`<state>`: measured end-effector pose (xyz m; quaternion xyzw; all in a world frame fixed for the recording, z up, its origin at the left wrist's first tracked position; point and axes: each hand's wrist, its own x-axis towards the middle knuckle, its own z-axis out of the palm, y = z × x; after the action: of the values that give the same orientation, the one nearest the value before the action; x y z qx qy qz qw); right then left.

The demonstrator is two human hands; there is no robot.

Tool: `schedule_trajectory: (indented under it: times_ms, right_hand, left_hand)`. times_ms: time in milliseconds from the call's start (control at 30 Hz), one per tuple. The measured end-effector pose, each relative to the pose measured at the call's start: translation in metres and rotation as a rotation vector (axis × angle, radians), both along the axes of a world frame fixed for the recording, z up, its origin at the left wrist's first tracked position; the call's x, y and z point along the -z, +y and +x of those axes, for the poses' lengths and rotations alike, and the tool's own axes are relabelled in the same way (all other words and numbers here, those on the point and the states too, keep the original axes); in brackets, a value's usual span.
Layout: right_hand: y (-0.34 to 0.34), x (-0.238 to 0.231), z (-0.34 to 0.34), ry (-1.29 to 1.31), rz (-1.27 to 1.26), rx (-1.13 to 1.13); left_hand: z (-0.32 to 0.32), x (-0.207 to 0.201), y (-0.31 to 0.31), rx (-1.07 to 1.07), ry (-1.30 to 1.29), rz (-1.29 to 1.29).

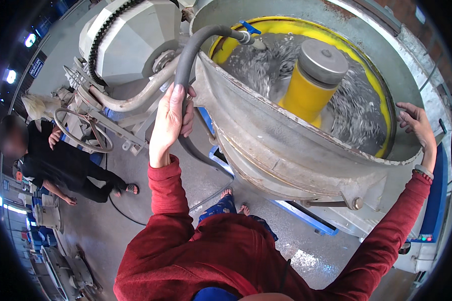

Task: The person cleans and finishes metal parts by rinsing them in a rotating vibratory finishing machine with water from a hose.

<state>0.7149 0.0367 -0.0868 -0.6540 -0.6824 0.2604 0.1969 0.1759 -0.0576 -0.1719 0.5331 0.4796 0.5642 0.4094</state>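
Note:
My left hand (pixel 175 116) is closed round a thick grey hose (pixel 187 55), which arches up and over the rim of a big round metal tub (pixel 281 125). At the hose's end, a valve with a blue handle (pixel 250 27) hangs over the tub's inside. A yellow-lined bowl (pixel 384 108) in the tub holds a mass of small grey pieces (pixel 266 62), blurred as if in motion. From its middle rises a yellow column (pixel 306 95) with a metal cap (pixel 324 57). My right hand (pixel 416 122) is held over the tub's right rim, fingers apart, with nothing in it.
At the left stands a person in dark clothes (pixel 60 155). Near them are a metal handwheel (pixel 85 145) and a faceted grey drum (pixel 135 40) with a chain around it. The hose trails down toward the wet floor (pixel 306 258). A blue frame (pixel 306 218) runs under the tub.

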Motion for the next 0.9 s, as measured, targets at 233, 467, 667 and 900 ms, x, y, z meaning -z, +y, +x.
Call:
schedule_trajectory:
  times_ms: [233, 467, 667, 900]
  right_hand:
    - [0.0005, -0.0001, -0.0011, -0.010, 0.019, -0.008]
    - [0.0017, 0.0016, 0.0022, -0.019, 0.019, -0.017]
    - [0.0011, 0.0016, 0.0012, 0.009, 0.026, -0.006]
    - [0.0012, 0.0023, 0.0028, 0.016, 0.036, -0.003]
  left_hand:
    - [-0.0023, -0.0023, -0.0006, -0.005, 0.024, -0.018]
    - [-0.0017, -0.0029, -0.0001, 0.009, 0.037, -0.007]
    - [-0.0023, -0.0025, -0.0001, 0.006, 0.034, -0.006]
    - [-0.0038, -0.0023, 0.0002, 0.017, 0.047, 0.006]
